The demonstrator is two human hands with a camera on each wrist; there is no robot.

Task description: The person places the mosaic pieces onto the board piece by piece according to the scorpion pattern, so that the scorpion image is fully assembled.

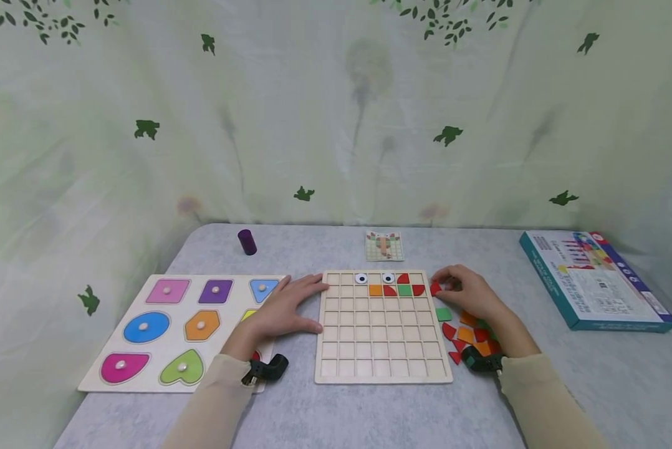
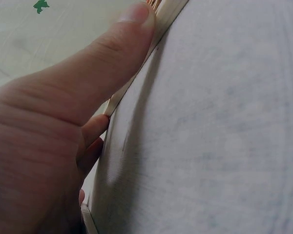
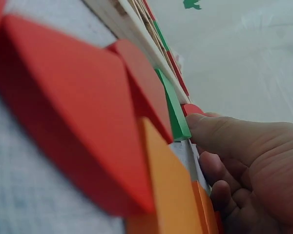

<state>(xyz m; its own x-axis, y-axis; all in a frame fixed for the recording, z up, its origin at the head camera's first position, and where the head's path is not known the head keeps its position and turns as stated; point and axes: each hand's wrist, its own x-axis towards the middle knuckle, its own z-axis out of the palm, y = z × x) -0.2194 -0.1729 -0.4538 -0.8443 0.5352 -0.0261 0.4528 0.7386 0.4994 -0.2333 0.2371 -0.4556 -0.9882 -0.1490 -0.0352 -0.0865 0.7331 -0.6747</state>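
Observation:
A wooden grid board (image 1: 378,337) lies in the middle of the table. Two eye tiles (image 1: 361,279), an orange square (image 1: 376,290), a green square (image 1: 404,290) and several red quarter-circle tiles (image 1: 419,290) sit in its top two rows. My left hand (image 1: 288,308) rests at the board's left side, fingers extended, with thumb and fingertips against the edge. Just off the upper right edge, my right hand (image 1: 470,290) pinches a small red tile (image 1: 435,288) between thumb and fingers. Its full shape is hidden by the fingers.
Loose red, green and orange tiles (image 1: 466,335) lie right of the board, partly under my right wrist. A knobbed shape puzzle (image 1: 168,291) lies left, under my left forearm. Behind are a purple cylinder (image 1: 247,242) and a pattern card (image 1: 384,247); a box (image 1: 596,280) lies far right.

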